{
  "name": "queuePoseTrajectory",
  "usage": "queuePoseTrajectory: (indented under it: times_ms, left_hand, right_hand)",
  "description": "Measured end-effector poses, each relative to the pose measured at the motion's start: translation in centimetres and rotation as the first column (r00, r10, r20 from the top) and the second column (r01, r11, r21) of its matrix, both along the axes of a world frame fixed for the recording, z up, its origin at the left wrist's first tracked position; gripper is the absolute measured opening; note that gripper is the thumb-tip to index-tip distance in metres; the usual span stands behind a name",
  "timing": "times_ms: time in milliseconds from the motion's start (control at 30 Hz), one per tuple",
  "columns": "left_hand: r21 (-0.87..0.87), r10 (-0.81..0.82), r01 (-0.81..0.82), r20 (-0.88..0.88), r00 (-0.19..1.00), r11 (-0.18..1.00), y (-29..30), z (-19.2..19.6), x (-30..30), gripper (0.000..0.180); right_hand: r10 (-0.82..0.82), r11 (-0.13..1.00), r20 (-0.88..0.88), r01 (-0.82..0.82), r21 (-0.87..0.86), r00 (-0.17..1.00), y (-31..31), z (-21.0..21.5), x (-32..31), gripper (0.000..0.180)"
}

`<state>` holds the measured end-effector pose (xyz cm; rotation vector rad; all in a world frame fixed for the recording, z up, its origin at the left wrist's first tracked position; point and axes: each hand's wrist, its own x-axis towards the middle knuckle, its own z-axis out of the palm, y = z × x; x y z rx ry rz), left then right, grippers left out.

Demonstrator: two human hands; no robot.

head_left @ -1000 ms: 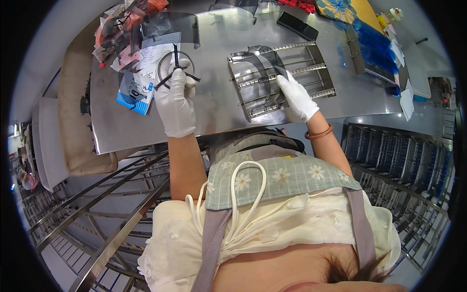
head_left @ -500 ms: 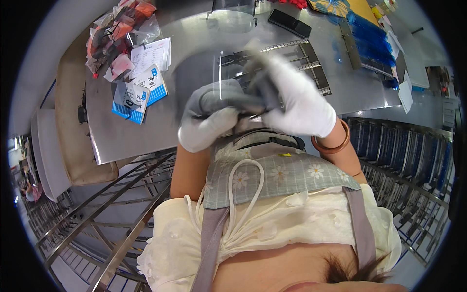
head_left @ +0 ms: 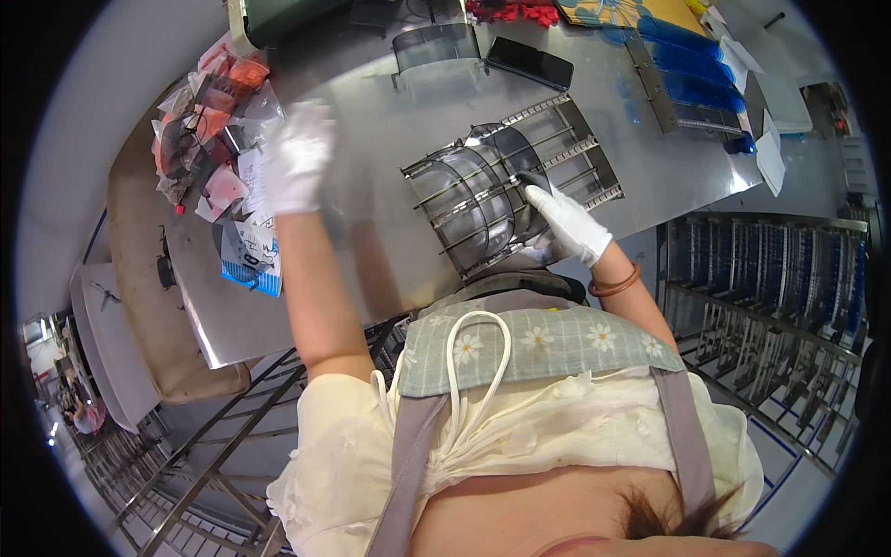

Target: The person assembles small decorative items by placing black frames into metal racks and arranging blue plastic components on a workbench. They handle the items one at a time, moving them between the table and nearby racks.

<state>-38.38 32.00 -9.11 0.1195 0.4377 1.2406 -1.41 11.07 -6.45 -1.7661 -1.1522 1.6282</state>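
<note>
A metal rack (head_left: 566,148) lies in front of me on the steel table, with clear-grey curved plastic sheets (head_left: 464,204) standing in its left part. My right hand (head_left: 574,226), in a white glove, pinches the edge of a dark tinted curved sheet (head_left: 520,153) at the rack's middle; some fingertips look dark through the plastic. My left hand (head_left: 302,158), also white-gloved, is stretched out to the far left, away from the rack. It is beside the plastic bags and papers, and motion smears its fingers.
Plastic bags with reddish contents (head_left: 209,125) and a blue-and-white card (head_left: 251,255) lie at the left. Farther back are a tinted sheet on a stand (head_left: 434,48) and a black phone (head_left: 529,63). Blue sheets (head_left: 691,79) fill another rack at the right. Shelving (head_left: 770,288) stands right of me.
Both hands were together in front of me, holding a tinted sheet. My left hand has moved off to the far left; my right hand has lowered to the rack, which now shows more fully.
</note>
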Motion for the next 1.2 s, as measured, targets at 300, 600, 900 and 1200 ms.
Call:
queuePoseTrajectory:
  times_ms: [300,600,900,1200]
  left_hand:
    - [-0.278,-0.479,0.408,-0.272,0.835,0.870,9.4,-5.8,17.0,0.072]
    - [-0.097,-0.109,0.454,-0.994,0.000,0.886,13.5,-4.1,20.4,0.090]
    - [0.197,0.360,0.610,-0.919,-0.157,0.768,11.2,1.3,23.6,0.094]
    - [0.182,0.603,0.816,-0.762,-0.235,0.549,0.3,12.4,16.5,0.055]
  right_hand:
    - [-0.063,0.988,-0.053,0.054,-0.146,0.997,1.1,0.8,0.1,0.086]
    - [0.215,0.971,0.437,-0.238,-0.002,0.873,1.5,2.0,-0.3,0.090]
    - [-0.286,0.553,0.641,-0.424,0.717,0.712,1.0,6.6,-2.5,0.083]
    - [-0.592,0.334,0.429,-0.278,0.901,0.682,2.8,12.9,5.4,0.060]
